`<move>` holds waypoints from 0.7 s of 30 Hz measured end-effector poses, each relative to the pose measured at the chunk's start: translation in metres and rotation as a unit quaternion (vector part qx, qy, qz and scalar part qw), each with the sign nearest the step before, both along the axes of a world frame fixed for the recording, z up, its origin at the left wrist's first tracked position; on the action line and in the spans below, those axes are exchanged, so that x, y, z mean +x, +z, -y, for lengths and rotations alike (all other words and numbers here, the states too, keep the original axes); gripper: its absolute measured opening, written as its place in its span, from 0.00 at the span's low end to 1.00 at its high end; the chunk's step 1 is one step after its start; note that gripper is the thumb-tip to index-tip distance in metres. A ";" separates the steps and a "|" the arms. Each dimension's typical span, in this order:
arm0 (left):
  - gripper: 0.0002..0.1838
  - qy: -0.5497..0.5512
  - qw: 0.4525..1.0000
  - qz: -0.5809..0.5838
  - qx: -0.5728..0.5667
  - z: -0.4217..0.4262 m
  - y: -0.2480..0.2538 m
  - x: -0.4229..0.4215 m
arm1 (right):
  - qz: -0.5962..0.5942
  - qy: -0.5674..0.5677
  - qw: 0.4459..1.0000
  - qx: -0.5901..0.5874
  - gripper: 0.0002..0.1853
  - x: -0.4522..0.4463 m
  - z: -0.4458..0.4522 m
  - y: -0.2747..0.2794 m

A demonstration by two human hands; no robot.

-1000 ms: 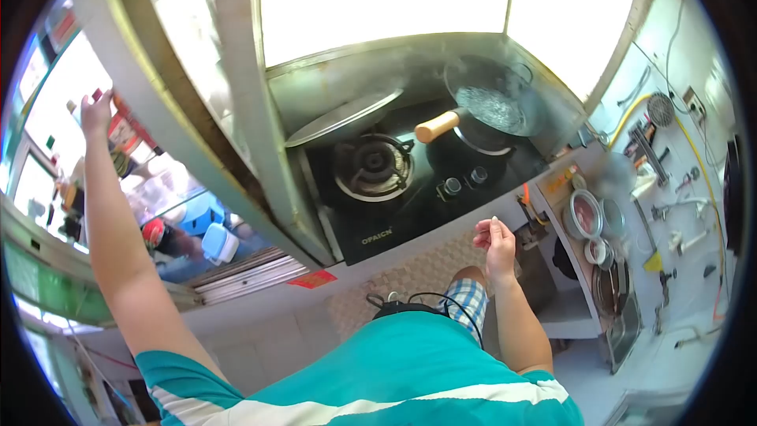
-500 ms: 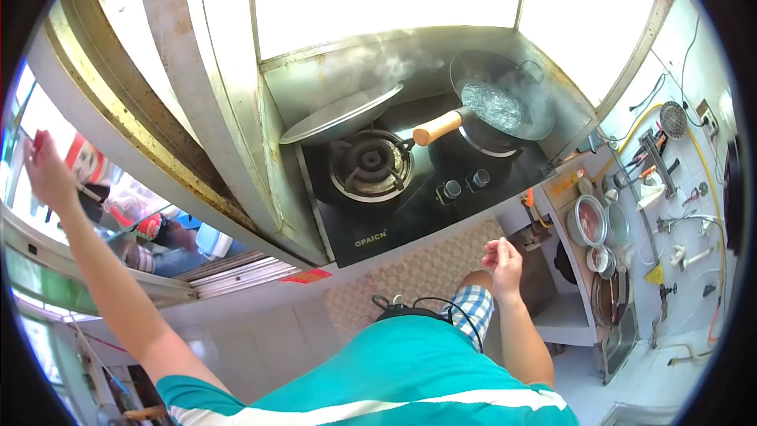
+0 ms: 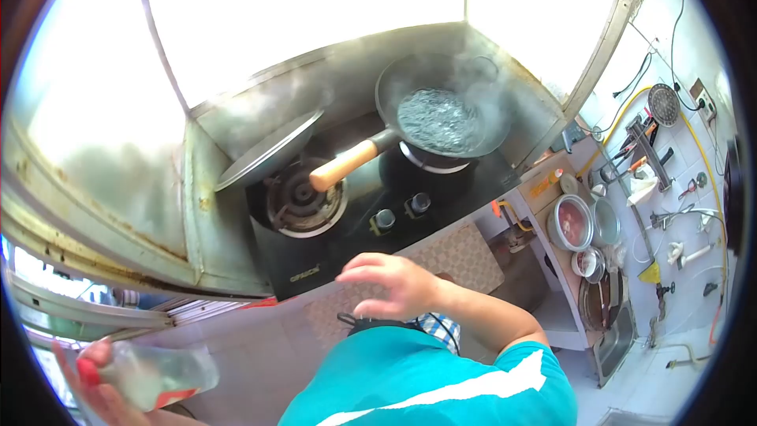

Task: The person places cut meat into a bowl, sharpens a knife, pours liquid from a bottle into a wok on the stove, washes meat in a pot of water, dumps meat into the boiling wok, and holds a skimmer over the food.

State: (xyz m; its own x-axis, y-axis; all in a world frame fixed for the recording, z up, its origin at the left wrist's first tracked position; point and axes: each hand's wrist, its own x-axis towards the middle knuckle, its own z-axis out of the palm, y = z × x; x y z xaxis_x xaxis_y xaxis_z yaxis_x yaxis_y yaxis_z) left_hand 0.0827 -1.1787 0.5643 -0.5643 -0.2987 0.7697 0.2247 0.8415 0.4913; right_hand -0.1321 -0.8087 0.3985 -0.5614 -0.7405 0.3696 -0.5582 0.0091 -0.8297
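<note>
Once the left hand (image 3: pixel 101 399) had swung in, it gripped a clear bottle (image 3: pixel 172 375), evidently fetched, near-left of the stove (image 3: pixel 284 254), while the right hand (image 3: pixel 400 284) hovered, empty and loosely spread, in front of the stove

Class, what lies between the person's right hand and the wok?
In the head view, two knobs on the black stove lie between the right hand and the wok.
</note>
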 end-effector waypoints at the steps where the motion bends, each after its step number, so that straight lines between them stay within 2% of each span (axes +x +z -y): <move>1: 0.34 -0.026 1.000 0.002 -0.017 -0.029 -0.005 -0.024 | -0.024 0.016 1.000 -0.002 0.35 -0.005 -0.007 0.014; 3: 0.41 -0.106 0.993 0.030 0.027 -0.087 -0.009 -0.073 | -0.042 0.041 0.998 -0.012 0.48 -0.016 -0.020 0.045; 4: 0.42 -0.150 0.983 0.037 0.095 -0.118 -0.013 -0.096 | -0.057 0.033 0.998 0.013 0.55 -0.020 -0.028 0.061; 5: 0.43 -0.193 0.967 0.042 0.160 -0.147 -0.015 -0.118 | -0.053 0.033 0.998 0.014 0.55 -0.024 -0.036 0.072; 7: 0.34 -0.285 0.926 0.024 0.246 -0.204 -0.022 -0.154 | -0.062 0.005 0.998 0.003 0.57 -0.030 -0.050 0.093; 8: 0.34 -0.282 0.923 0.051 0.257 -0.225 -0.029 -0.166 | -0.073 -0.010 0.997 0.008 0.60 -0.032 -0.055 0.099; 9: 0.34 -0.280 0.919 0.079 0.267 -0.243 -0.035 -0.177 | -0.076 -0.046 0.996 -0.032 0.56 -0.036 -0.060 0.100; 11: 0.25 -0.315 0.905 0.118 0.260 -0.269 -0.038 -0.199 | -0.028 -0.126 0.991 -0.040 0.50 -0.045 -0.076 0.094; 13: 0.20 -0.324 0.917 0.215 0.092 -0.272 -0.015 -0.216 | -0.064 -0.153 0.986 -0.017 0.47 -0.054 -0.098 0.087; 15: 0.18 -0.316 0.927 0.194 -0.058 -0.279 -0.008 -0.230 | -0.080 -0.138 0.987 0.004 0.47 -0.055 -0.119 0.090; 17: 0.20 -0.323 0.905 0.209 -0.184 -0.280 -0.008 -0.241 | -0.090 -0.120 0.987 0.055 0.45 -0.051 -0.134 0.091; 18: 0.20 -0.315 0.916 0.162 -0.188 -0.285 -0.018 -0.245 | -0.073 -0.134 0.984 0.095 0.45 -0.047 -0.139 0.091; 19: 0.19 -0.296 0.922 0.168 -0.184 -0.289 -0.027 -0.247 | -0.072 -0.129 0.984 0.099 0.45 -0.042 -0.143 0.089; 21: 0.21 -0.239 0.943 0.205 -0.108 -0.300 -0.044 -0.251 | -0.145 -0.209 0.962 0.098 0.45 -0.040 -0.143 0.079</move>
